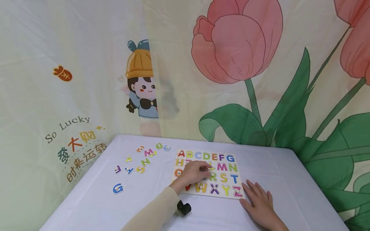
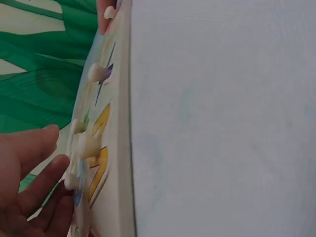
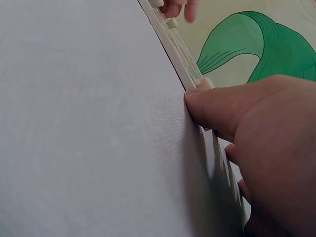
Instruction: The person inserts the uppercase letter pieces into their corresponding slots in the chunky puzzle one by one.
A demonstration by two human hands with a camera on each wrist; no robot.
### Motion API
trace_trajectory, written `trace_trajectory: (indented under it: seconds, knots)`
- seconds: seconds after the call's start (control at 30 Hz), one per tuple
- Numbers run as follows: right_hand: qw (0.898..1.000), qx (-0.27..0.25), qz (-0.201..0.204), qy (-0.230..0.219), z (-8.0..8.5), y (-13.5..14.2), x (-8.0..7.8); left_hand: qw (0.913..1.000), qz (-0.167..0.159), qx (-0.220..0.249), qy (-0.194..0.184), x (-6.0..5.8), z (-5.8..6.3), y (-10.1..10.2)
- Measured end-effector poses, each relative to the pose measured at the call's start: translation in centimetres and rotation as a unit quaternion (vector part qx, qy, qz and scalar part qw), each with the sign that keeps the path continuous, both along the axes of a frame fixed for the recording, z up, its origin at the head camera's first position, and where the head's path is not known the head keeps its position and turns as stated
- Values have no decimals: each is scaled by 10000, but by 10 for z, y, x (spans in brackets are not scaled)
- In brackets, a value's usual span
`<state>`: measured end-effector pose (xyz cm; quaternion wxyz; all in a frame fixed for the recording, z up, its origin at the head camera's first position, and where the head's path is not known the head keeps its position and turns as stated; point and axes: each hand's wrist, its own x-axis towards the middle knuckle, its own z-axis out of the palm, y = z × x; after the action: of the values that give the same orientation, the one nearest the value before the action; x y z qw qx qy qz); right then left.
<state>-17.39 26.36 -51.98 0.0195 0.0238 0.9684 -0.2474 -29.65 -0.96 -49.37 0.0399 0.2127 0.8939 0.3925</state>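
Observation:
A white alphabet puzzle board (image 1: pixel 207 193) with bright letters lies on the table. My left hand (image 1: pixel 196 171) reaches over its middle and covers several letters. In the left wrist view its thumb and forefinger stand apart beside pale round knobs (image 2: pixel 89 145), and the lower fingers are right at another knob. My right hand (image 1: pixel 260 202) lies at the board's lower right corner, fingers extended, its thumb (image 3: pixel 212 103) against the edge. Near that corner sits the pink Z (image 1: pixel 238 191). The purple X (image 1: pixel 214 188) and yellow W (image 1: pixel 200 187) are in the bottom row.
Several loose letter pieces lie left of the board, among them a blue G (image 1: pixel 118 188), a green N (image 1: pixel 145 162) and a pink M (image 1: pixel 148 152). A small black object (image 1: pixel 184 208) is by the left forearm. Behind the white table (image 1: pixel 277 166) hangs a printed curtain (image 1: pixel 179 64).

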Motion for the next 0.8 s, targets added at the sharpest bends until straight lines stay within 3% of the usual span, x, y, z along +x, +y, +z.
trace_trajectory:
  seconds: [0.13, 0.33, 0.43, 0.57, 0.8]
  knots:
    - [10000, -2, 27, -13, -1, 0, 1, 9989, -145, 420, -169, -3, 11, -24]
    - [10000, -6, 25, 27, 1, 0, 2, 9974, 260, 593, 309, -17, 31, -79]
    - [10000, -25, 26, 24, 2, 0, 2, 9956, 621, 406, 568, -28, 30, -113]
    - [10000, -39, 31, 10, 2, 0, 2, 9936, 855, 73, 730, -38, 26, -161]
    - [10000, -25, 40, 72, 1, 0, 1, 9903, 1119, -641, 521, -49, 22, -229]
